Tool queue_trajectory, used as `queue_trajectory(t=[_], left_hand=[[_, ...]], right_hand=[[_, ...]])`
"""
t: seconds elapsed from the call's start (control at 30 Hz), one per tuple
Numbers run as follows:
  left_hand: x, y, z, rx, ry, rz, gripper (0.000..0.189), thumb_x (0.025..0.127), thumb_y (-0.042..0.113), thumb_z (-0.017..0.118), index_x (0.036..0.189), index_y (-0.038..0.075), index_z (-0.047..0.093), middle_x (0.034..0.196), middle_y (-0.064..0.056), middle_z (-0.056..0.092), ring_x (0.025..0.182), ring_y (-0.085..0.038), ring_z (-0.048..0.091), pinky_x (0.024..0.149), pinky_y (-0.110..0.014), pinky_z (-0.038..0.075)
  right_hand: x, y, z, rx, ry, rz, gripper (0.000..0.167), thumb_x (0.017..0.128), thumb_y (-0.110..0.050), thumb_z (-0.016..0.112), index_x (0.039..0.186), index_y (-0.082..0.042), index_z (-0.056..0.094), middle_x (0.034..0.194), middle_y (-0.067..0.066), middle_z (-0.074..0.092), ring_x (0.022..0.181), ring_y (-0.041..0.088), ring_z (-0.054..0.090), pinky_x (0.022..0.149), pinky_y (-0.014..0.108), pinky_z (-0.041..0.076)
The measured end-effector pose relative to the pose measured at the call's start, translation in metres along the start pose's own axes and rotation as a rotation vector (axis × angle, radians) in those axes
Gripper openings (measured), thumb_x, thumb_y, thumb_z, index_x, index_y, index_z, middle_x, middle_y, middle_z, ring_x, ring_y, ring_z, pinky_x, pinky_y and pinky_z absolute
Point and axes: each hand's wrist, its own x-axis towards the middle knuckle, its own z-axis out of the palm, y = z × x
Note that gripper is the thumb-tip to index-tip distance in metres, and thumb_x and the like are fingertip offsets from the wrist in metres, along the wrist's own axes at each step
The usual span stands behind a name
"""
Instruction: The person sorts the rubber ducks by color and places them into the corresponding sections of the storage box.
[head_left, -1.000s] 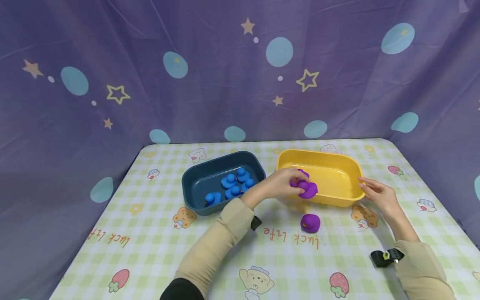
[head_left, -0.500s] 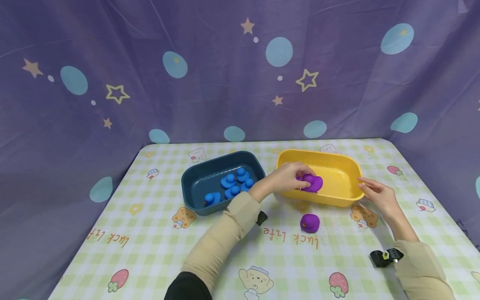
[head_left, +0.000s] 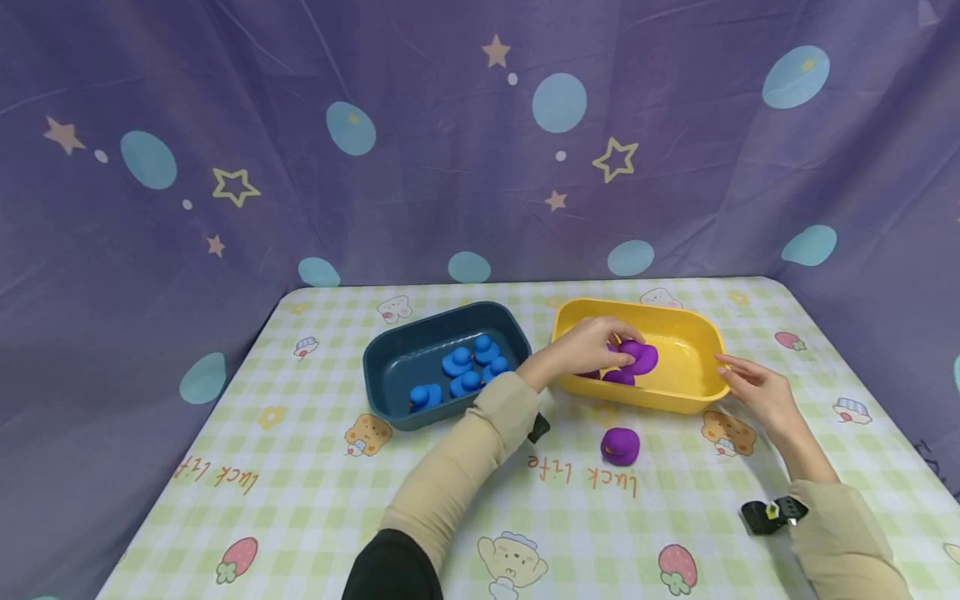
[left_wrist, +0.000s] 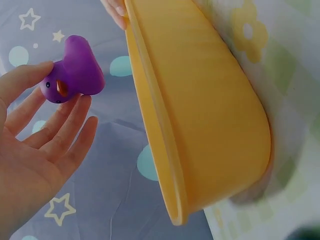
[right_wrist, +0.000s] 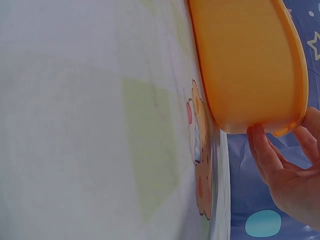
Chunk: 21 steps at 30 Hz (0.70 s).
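Observation:
My left hand [head_left: 585, 346] pinches a purple toy duck [head_left: 642, 358] over the yellow bin [head_left: 684, 398]. In the left wrist view, thumb and fingertips hold the duck [left_wrist: 84, 67] by its head, its orange beak showing. Beneath that hand, more purple ducks [head_left: 618, 378] lie in the bin's left part, some hidden by the fingers. At the bin's right end my right hand [head_left: 765, 396] grips the rim; in the right wrist view its fingers [right_wrist: 262, 145] press the outer wall. One purple duck [head_left: 620, 447] sits on the table in front of the bin.
To the left stands a dark blue bin [head_left: 397, 342] holding several blue ducks [head_left: 457, 362]. My left forearm [head_left: 457, 467] crosses in front of its right corner. A checked cloth [head_left: 300, 500] covers the table, and a purple curtain [head_left: 420, 167] hangs behind it.
My left hand has carried the purple duck rightward and slightly back, farther over the yellow bin, uncovering purple ducks below it. My right hand has stayed at the rim.

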Motion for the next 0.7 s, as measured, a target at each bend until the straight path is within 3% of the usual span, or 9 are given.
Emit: queue_trajectory(t=[0.43,0.7], left_hand=[[0.017,-0.006,0.01,-0.072,0.026,-0.053,0.026,0.081,0.016,0.064,0.106,0.011,0.063,0.098,0.0,0.062,0.078,-0.004,0.054,0.067,-0.008,0.04],[0.029,-0.007,0.019,-0.075,0.025,-0.073,0.025,0.08,0.014,0.065,0.105,0.01,0.064,0.098,-0.003,0.064,0.076,-0.004,0.056,0.064,-0.007,0.04]], right_hand=[[0.0,0.0,0.0,0.001,0.002,-0.003,0.055,0.087,-0.037,0.052,0.125,0.003,0.046,0.087,-0.027,0.047,0.077,-0.015,0.048,0.066,0.012,0.048],[0.0,-0.001,0.0,-0.001,-0.012,0.031,0.057,0.087,-0.037,0.051,0.127,0.002,0.044,0.092,-0.015,0.048,0.076,-0.014,0.048,0.067,0.013,0.048]])
